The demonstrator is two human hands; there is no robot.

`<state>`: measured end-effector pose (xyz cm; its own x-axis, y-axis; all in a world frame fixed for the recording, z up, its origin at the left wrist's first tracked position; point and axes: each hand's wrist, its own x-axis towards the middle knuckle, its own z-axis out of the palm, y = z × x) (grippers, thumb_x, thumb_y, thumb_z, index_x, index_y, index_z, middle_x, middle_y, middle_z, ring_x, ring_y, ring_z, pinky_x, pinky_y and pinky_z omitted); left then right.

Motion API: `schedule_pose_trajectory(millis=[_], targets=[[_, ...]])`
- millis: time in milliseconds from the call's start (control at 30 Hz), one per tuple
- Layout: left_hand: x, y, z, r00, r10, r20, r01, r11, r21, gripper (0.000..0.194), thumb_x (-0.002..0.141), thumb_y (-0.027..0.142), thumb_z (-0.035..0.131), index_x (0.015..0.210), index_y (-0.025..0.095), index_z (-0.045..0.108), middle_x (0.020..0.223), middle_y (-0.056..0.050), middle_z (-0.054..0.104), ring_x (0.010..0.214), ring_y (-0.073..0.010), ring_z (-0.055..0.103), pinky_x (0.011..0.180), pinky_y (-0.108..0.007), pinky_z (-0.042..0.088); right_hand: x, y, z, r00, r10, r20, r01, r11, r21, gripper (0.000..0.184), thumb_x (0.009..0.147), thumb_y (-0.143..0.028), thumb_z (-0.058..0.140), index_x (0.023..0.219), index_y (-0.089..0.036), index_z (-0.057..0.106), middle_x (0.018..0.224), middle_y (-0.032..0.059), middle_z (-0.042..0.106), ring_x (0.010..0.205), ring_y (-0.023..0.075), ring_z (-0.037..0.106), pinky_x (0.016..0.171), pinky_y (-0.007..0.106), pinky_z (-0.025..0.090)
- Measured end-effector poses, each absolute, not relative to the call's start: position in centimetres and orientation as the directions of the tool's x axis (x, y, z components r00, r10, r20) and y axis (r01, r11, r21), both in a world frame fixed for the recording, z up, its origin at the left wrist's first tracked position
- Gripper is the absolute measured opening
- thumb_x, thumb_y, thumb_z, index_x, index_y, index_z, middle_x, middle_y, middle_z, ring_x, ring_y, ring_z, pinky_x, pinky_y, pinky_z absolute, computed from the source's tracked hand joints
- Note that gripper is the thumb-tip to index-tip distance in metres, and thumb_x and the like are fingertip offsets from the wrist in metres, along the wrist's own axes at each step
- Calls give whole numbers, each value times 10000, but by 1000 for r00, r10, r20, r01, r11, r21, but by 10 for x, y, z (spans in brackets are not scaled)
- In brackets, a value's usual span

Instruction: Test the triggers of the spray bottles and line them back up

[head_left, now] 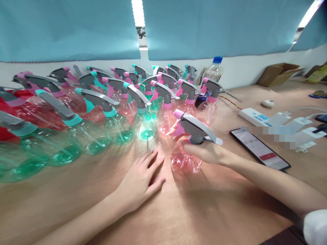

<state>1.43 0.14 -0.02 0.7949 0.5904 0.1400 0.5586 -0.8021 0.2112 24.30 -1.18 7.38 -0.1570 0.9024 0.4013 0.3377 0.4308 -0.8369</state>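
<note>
My right hand [208, 151] is wrapped round the neck of a pink spray bottle [185, 161], which has a grey trigger head with a pink nozzle and tilts slightly. Some fingers lie behind the trigger and are partly hidden. My left hand [143, 180] rests on the table to the left of that bottle, fingers spread, holding nothing. Just beyond my left hand stands a green spray bottle [144, 127] with a teal collar. A pink spray bottle [167, 119] stands behind the held one.
Rows of green and pink spray bottles [119, 127] fill the left and back of the table [163, 217]. To the right lie a phone [258, 148], a power strip [258, 117] with chargers, and a white mouse [267, 103]. A cardboard box [276, 76] stands by the wall.
</note>
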Motion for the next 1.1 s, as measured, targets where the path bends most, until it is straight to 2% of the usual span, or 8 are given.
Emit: schedule_pose_trajectory(millis=[300,400,533,633,700,867,1000,1100], targets=[[14,1,-1,795,592,133,562,-801,209,506,963,412,453,1408,172,449,1483,-171,395,1319,-341,408,1046,-531,384,243,-13,72,-115,906,408,379,420,-825,133,630,-122,489,650,-244,439,429,-103,219,368,73,214,356,245,213],[15,1,3,796,594,117,564,-797,213,503,954,406,470,1397,169,463,1474,-172,410,1315,-348,416,1041,-537,391,242,-14,73,-122,911,394,371,410,-833,155,632,-109,484,697,-247,509,429,-106,219,367,76,222,363,245,235],[15,1,2,793,594,133,560,-798,220,492,951,393,472,1391,172,471,1465,-171,425,1305,-354,428,1039,-535,395,243,-14,73,-127,907,401,342,420,-841,364,626,-105,486,925,-251,630,452,-93,324,398,91,305,368,241,286],[13,1,-3,793,587,161,552,-805,215,499,960,413,452,1404,185,454,1472,-163,415,1306,-343,425,1039,-525,394,244,-13,71,-135,910,393,331,415,-847,491,630,-118,467,1076,-249,624,543,-69,486,412,77,330,361,226,277],[12,2,-6,795,583,171,550,-810,205,504,969,428,432,1414,191,440,1479,-160,403,1313,-336,416,1041,-524,389,245,-12,69,-149,903,404,313,431,-846,541,641,-120,460,1145,-252,605,672,-45,593,426,67,346,380,223,322],[14,1,-3,799,582,153,553,-810,193,501,973,418,425,1403,164,454,1474,-176,405,1313,-339,415,1040,-527,391,246,-10,64,-188,865,465,248,500,-830,581,666,-91,480,1214,-254,579,870,-8,683,607,109,566,617,273,544],[15,1,3,799,588,126,561,-804,196,496,964,409,445,1395,165,462,1466,-176,419,1307,-341,426,1034,-533,398,246,-9,64,-202,850,487,232,525,-819,605,672,-58,465,1232,-259,573,991,11,693,907,175,658,781,324,578],[16,1,4,798,591,117,567,-802,189,496,962,406,451,1393,161,464,1466,-179,417,1314,-342,419,1041,-536,390,245,-10,65,-192,858,476,240,511,-825,608,662,-59,467,1228,-253,576,978,10,699,925,186,667,821,349,582]])
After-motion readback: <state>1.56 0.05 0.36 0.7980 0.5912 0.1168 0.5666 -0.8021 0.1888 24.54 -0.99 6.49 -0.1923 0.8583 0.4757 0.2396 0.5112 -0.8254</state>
